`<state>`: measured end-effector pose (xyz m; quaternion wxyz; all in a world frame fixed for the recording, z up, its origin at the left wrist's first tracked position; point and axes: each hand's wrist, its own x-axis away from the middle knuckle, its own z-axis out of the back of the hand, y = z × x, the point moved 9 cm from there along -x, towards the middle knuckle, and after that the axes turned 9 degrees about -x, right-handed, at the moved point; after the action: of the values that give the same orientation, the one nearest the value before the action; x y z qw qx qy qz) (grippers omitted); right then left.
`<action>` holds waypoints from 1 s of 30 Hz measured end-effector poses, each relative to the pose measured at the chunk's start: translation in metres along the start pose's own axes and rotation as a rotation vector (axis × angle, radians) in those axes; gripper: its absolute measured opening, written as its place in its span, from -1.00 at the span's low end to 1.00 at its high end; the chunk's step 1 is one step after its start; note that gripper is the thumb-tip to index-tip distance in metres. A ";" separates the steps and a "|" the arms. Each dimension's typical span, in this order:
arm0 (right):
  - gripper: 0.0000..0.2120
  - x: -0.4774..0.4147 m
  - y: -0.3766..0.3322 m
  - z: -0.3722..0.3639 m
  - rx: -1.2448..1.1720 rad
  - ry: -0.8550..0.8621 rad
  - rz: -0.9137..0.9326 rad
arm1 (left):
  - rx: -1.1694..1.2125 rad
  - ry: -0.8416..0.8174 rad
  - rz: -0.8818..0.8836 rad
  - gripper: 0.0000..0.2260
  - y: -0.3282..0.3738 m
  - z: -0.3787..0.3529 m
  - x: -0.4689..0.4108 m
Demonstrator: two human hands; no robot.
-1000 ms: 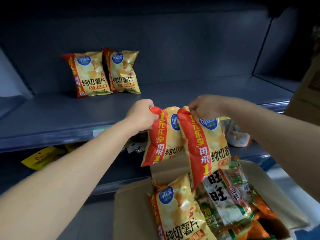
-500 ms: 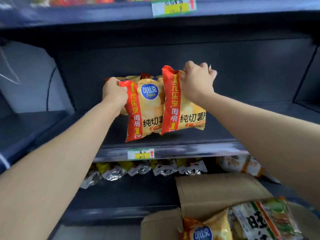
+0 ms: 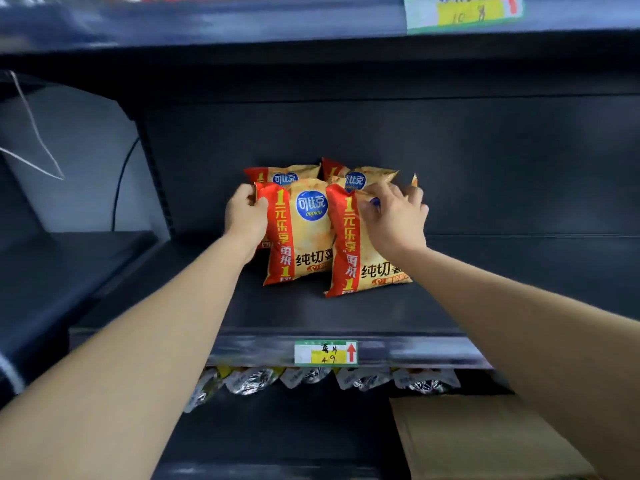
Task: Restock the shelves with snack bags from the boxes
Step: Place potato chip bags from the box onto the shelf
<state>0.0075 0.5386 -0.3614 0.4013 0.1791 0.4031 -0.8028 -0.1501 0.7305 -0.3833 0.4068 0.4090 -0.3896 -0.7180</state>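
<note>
Two yellow-and-red chip bags stand upright on the dark shelf (image 3: pixel 311 313), leaning against two matching bags behind them (image 3: pixel 287 174). My left hand (image 3: pixel 246 216) grips the top left corner of the left front bag (image 3: pixel 304 237). The right front bag (image 3: pixel 360 268) is pinched at its top edge by my right hand (image 3: pixel 394 220), which covers part of its blue logo. Both front bags rest with their bottoms on the shelf.
A price label (image 3: pixel 325 353) sits on the shelf's front rail. Silver-topped snack packs (image 3: pixel 311 377) hang in a row on the shelf below. A cardboard box flap (image 3: pixel 478 438) shows at the lower right. Another shelf edge with a label (image 3: pixel 464 12) runs overhead.
Both hands carried the two bags up from the box and deeper into the shelf; the bags now stand on the shelf in front of the two earlier ones.
</note>
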 end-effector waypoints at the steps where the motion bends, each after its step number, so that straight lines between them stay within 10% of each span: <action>1: -0.63 0.005 0.005 -0.001 -0.035 -0.002 -0.009 | 0.041 -0.066 0.014 -0.82 -0.006 -0.008 0.001; 5: -0.05 0.032 0.018 -0.014 0.063 -0.122 0.034 | -0.052 -0.291 0.068 -0.26 -0.034 -0.043 0.013; 9: 0.06 0.048 0.035 -0.030 0.073 -0.146 -0.013 | -0.147 -0.324 0.063 -0.07 -0.056 -0.065 0.017; 30: -0.45 0.049 0.071 -0.056 -0.092 -0.148 -0.218 | -0.127 -0.220 0.117 -0.30 -0.080 -0.078 0.000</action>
<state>0.0311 0.5337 -0.4612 0.3480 0.0560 0.4259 -0.8333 -0.1006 0.7419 -0.4825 0.4279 0.2777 -0.4086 -0.7569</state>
